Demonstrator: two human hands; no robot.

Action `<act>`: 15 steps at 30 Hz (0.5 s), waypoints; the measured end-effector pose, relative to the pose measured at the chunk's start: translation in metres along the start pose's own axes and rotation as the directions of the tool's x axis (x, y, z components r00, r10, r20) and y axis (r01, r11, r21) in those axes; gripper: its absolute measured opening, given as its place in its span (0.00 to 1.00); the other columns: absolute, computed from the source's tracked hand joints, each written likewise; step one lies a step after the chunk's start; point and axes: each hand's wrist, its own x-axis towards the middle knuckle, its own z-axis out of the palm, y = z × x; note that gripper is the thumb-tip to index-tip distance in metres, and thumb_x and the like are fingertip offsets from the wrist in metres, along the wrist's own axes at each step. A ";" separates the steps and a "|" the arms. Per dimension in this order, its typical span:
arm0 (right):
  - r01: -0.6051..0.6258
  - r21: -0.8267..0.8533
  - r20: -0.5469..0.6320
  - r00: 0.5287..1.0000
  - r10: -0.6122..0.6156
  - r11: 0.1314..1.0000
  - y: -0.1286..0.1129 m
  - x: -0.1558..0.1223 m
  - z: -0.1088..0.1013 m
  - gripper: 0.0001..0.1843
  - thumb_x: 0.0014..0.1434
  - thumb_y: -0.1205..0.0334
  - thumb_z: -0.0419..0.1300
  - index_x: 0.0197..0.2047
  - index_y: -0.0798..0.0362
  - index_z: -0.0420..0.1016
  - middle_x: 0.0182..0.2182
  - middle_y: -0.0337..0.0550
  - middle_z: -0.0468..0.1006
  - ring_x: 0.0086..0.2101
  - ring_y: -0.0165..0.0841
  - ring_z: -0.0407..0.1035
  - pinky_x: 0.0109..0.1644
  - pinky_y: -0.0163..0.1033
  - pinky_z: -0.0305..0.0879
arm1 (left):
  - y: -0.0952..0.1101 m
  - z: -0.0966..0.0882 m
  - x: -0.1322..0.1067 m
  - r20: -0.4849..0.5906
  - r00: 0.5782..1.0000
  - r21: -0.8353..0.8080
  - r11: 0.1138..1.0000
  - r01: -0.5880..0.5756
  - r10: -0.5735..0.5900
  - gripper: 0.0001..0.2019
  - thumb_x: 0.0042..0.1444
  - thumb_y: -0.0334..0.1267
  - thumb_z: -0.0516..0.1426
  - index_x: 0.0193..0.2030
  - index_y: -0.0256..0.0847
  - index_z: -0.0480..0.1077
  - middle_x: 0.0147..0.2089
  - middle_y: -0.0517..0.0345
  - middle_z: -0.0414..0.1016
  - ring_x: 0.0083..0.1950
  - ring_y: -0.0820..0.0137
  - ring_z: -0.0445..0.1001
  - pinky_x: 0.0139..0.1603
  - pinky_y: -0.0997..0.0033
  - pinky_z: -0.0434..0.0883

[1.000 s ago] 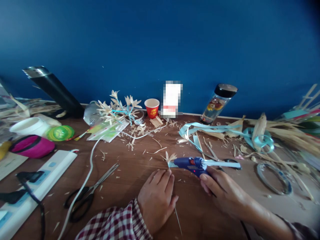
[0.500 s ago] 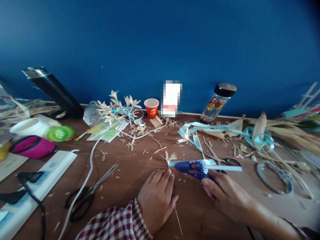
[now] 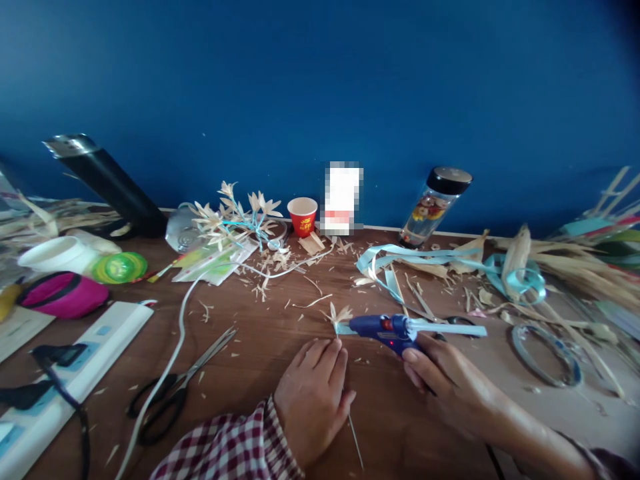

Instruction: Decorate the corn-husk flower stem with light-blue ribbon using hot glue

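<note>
My right hand [image 3: 445,373] is closed round the grip of a blue glue gun [image 3: 380,327] with a small red light lit on it. A pale glue stick [image 3: 450,327] sticks out of the gun's back end. The nozzle end points left, beside a small corn-husk flower [image 3: 339,313] with light blue ribbon [image 3: 345,329] at its base. My left hand [image 3: 313,387] rests low on the table, its fingers together over the flower's thin stem [image 3: 355,441], which comes out below the hand. The fingertips' hold is partly hidden.
Black-handled scissors [image 3: 183,387] and a white power strip [image 3: 113,347] lie on the left. Behind are a bunch of husk flowers [image 3: 250,213], a red paper cup [image 3: 303,217] and a leaning glass bottle [image 3: 435,207]. Blue ribbon [image 3: 425,255] and a tape roll [image 3: 546,355] lie right.
The glue gun has risen slightly and its nozzle end tilts a little differently, showing more of the ribbon under it. My left hand and the flower have stayed in place.
</note>
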 end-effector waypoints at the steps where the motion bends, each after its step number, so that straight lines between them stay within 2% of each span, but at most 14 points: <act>1: 0.000 -0.012 0.014 1.000 0.000 1.000 -0.001 0.001 0.001 0.15 0.63 0.52 0.50 0.30 0.50 0.68 0.20 0.36 0.71 0.22 0.31 0.65 0.29 0.37 0.63 | 0.000 0.000 0.000 -0.002 1.000 0.000 1.000 0.001 -0.001 0.22 0.54 0.43 0.54 0.52 0.31 0.69 0.54 0.45 0.72 0.53 0.56 0.69 0.54 0.54 0.67; 5: 0.012 -0.101 0.025 1.000 -0.009 0.995 0.004 0.003 0.006 0.13 0.63 0.52 0.49 0.42 0.51 0.68 0.24 0.38 0.74 0.26 0.32 0.67 0.31 0.38 0.64 | 0.000 -0.001 0.002 -0.009 1.000 -0.004 1.000 0.007 -0.007 0.21 0.54 0.42 0.54 0.52 0.32 0.69 0.54 0.45 0.73 0.53 0.56 0.69 0.54 0.54 0.67; 8: 0.016 -0.134 0.014 1.000 -0.015 0.991 0.006 0.003 0.006 0.14 0.63 0.51 0.48 0.43 0.51 0.68 0.26 0.40 0.74 0.26 0.33 0.67 0.31 0.39 0.64 | 0.000 -0.001 0.003 -0.007 1.000 -0.004 1.000 0.003 -0.003 0.21 0.55 0.42 0.54 0.52 0.32 0.69 0.53 0.45 0.73 0.53 0.56 0.69 0.54 0.54 0.67; 12: 0.003 -0.116 0.054 0.999 0.003 0.993 0.004 0.003 0.004 0.16 0.65 0.52 0.45 0.36 0.50 0.68 0.23 0.37 0.71 0.24 0.31 0.66 0.31 0.37 0.64 | 0.000 -0.001 0.001 0.006 1.000 -0.004 1.000 -0.001 0.001 0.22 0.55 0.43 0.54 0.53 0.31 0.68 0.54 0.46 0.72 0.53 0.56 0.68 0.55 0.55 0.67; 15: 0.014 -0.105 0.033 0.999 -0.011 0.994 0.005 0.002 0.005 0.14 0.63 0.52 0.48 0.40 0.51 0.69 0.24 0.38 0.73 0.26 0.31 0.67 0.32 0.37 0.64 | 0.000 0.000 0.000 0.005 1.000 -0.004 1.000 0.006 -0.006 0.22 0.55 0.42 0.54 0.53 0.31 0.68 0.54 0.46 0.72 0.54 0.56 0.68 0.55 0.54 0.67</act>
